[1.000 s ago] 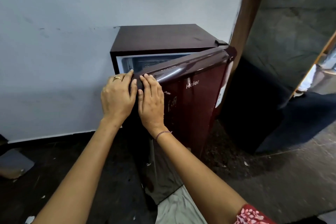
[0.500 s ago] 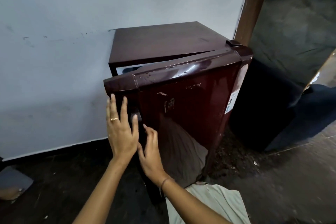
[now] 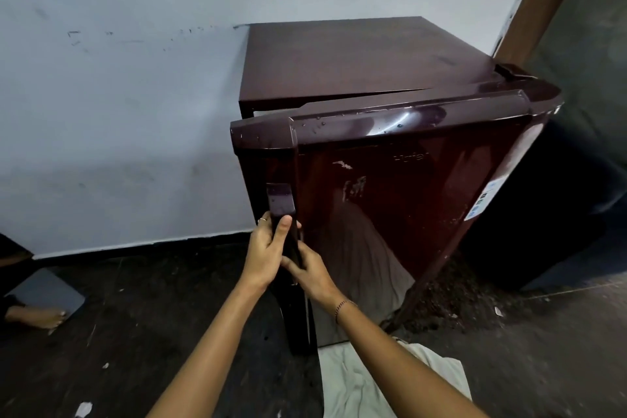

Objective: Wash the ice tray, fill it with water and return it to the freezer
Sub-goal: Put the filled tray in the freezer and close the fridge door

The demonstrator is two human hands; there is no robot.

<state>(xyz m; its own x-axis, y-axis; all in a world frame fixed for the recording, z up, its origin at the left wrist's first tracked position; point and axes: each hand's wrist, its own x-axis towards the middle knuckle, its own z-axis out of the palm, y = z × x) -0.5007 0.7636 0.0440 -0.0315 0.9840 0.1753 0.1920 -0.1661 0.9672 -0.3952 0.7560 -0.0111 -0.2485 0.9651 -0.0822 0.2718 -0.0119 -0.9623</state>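
White wall (image 3: 118, 112) | Haier fridge door (image 3: 390, 214) ajar | left hand (image 3: 266, 249), right hand (image 3: 312, 276): fingers (image 3: 282, 231) gripping edge

We see a dark floor (image 3: 169, 332) bearing the maroon fridge (image 3: 390, 214), loose dirt (image 3: 458, 302) at its right foot, a grey mat (image 3: 44, 293) and white scraps (image 3: 83, 409).

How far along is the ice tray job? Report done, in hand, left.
No ice tray shows, so it may already be inside; cannot confirm. In hand: the left hand and right hand hold the edge of the fridge door, which stands ajar. Left: shutting it fully.
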